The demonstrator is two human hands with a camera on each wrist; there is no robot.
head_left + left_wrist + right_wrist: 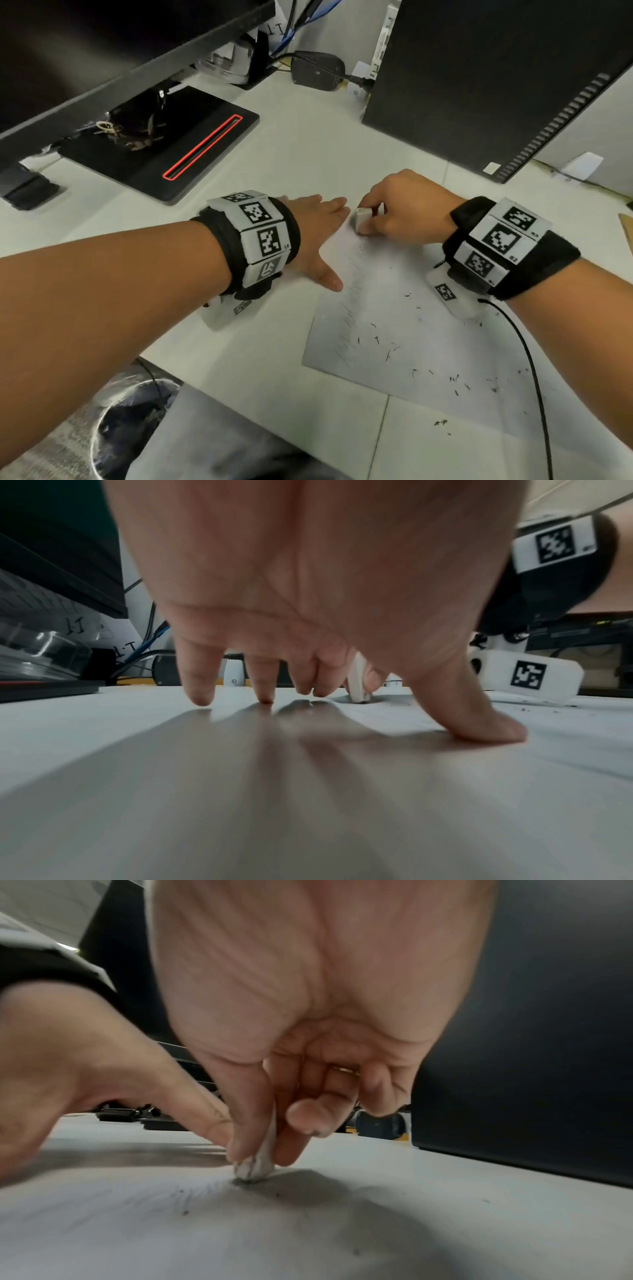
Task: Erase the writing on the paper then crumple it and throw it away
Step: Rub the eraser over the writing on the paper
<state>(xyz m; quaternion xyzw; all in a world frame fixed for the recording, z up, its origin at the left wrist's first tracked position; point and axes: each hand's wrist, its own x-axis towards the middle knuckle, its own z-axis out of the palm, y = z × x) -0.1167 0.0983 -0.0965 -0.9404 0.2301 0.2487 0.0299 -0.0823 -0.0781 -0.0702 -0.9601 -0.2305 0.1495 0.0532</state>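
Observation:
A white sheet of paper [404,329] lies on the desk, with faint grey pencil marks along its left side and dark eraser crumbs scattered over it. My right hand [400,209] pinches a small white eraser [362,218] between thumb and fingers and presses it on the paper's far left corner; the eraser [255,1167] tip is grey and touches the sheet. My left hand [318,233] lies flat with straight fingers, thumb [479,723] pressing the paper's left edge, fingertips [200,693] on the desk.
A black computer tower [496,78] stands at the back right, close behind my right hand. A monitor stand base [164,144] with a red outline sits at the left under a monitor. A lined waste bin [130,428] sits below the desk's front edge. A black cable [534,377] crosses the paper.

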